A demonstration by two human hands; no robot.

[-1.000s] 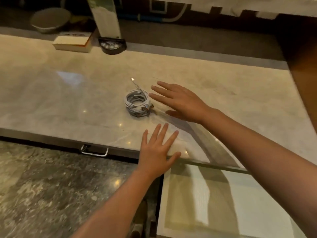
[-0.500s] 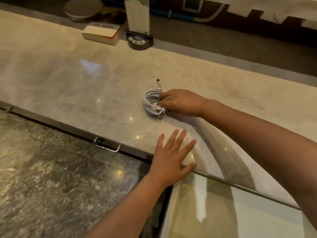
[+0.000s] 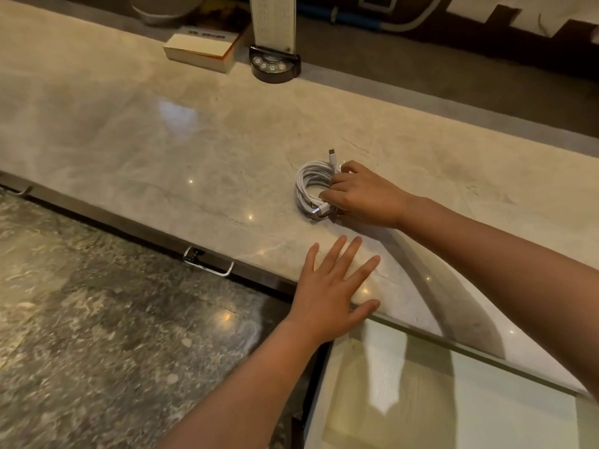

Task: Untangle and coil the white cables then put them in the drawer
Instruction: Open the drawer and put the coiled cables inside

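A coil of white cables lies on the pale marble countertop, one plug sticking up at its far side and a metal plug at its near side. My right hand grips the coil's right side, fingers curled over the strands. My left hand rests flat with fingers spread on the counter's front edge, just below the coil. Below the counter at the lower right, the open drawer shows a pale bare bottom.
At the counter's back stand a flat box and a dark round base holding a tall white stand. A metal drawer handle sits under the counter edge to the left. Speckled stone floor lies below.
My right hand went from hovering open beside the coil to closing its fingers on it. The view shifted left and closer. My left hand stayed flat on the counter edge.
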